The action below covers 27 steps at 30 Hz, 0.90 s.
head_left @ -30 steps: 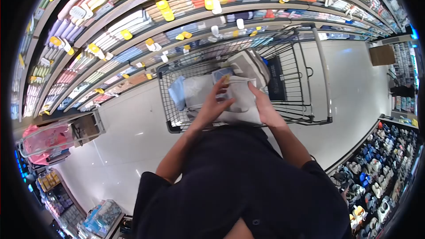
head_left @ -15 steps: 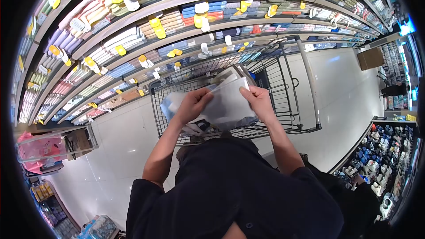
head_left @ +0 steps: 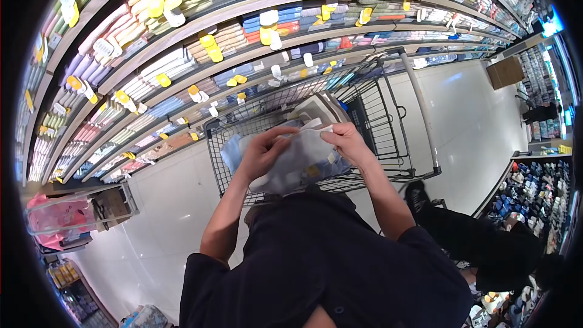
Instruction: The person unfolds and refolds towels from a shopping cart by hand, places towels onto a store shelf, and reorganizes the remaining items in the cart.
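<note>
A pale, thin package or cloth [head_left: 297, 161] hangs between my two hands over the near side of a wire shopping cart [head_left: 430, 118]. My left hand [head_left: 262, 153] is closed on its upper left edge, and my right hand [head_left: 347, 143] pinches its upper right edge. Small yellow and white patches show near its lower right. Behind it in the cart rests a folded beige and grey textile [head_left: 319, 108]. Light-blue cloth [head_left: 231, 152] lies at the cart's left end. What the package contains is too blurred to tell.
Shelves of folded textiles [head_left: 225, 33] curve along the far side. A person's dark-clothed leg [head_left: 467, 231] is at the right, beside racked shoes [head_left: 534, 197]. A cardboard box [head_left: 505, 73] stands at far right. Pink items [head_left: 57, 218] sit in another cart at left.
Both hands have closed on the pale item's upper edge and lifted it; it now bunches and hangs lower. The other person's leg has come into view at the right. The cart appears shifted slightly left.
</note>
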Each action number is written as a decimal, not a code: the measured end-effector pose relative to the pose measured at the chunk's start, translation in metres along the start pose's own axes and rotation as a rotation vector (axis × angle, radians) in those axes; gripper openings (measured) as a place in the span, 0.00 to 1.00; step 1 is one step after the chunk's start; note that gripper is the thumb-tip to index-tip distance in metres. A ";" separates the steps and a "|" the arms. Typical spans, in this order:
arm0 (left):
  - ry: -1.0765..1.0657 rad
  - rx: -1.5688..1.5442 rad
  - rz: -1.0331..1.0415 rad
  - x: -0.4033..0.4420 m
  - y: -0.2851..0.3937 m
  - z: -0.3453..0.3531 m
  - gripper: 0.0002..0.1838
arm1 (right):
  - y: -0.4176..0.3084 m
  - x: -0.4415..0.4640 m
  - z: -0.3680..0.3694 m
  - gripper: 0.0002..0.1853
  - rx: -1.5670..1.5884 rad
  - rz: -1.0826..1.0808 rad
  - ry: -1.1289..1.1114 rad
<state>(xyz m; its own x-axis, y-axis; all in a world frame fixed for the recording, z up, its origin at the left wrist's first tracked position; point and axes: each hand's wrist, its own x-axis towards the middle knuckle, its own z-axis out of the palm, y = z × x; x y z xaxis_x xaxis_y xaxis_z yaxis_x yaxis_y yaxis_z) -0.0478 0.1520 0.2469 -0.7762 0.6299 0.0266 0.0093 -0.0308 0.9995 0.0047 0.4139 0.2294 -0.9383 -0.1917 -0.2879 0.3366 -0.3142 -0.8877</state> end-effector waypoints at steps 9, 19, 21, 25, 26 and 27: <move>-0.030 0.228 0.028 -0.022 -0.014 -0.011 0.14 | -0.025 -0.001 0.007 0.06 0.085 -0.279 0.069; 0.322 0.443 0.121 -0.045 -0.032 -0.023 0.18 | -0.086 -0.022 -0.028 0.08 0.025 -0.459 0.479; 0.376 0.493 0.250 -0.038 -0.030 -0.028 0.17 | -0.084 -0.021 -0.039 0.08 -0.075 -0.515 0.519; 0.430 0.577 0.346 -0.036 -0.023 -0.038 0.17 | -0.088 -0.025 -0.042 0.11 0.057 -0.435 0.576; 0.385 0.517 0.259 -0.037 -0.018 -0.038 0.17 | -0.088 -0.025 -0.041 0.11 0.061 -0.436 0.581; 0.335 0.456 0.174 -0.037 -0.015 -0.037 0.17 | -0.091 -0.026 -0.039 0.11 0.103 -0.428 0.600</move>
<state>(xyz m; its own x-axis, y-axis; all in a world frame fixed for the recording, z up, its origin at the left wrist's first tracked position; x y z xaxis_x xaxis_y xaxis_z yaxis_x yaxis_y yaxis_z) -0.0426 0.1001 0.2303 -0.8953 0.3635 0.2577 0.3666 0.2722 0.8897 -0.0046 0.4839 0.3041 -0.8616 0.4981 -0.0974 -0.0899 -0.3387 -0.9366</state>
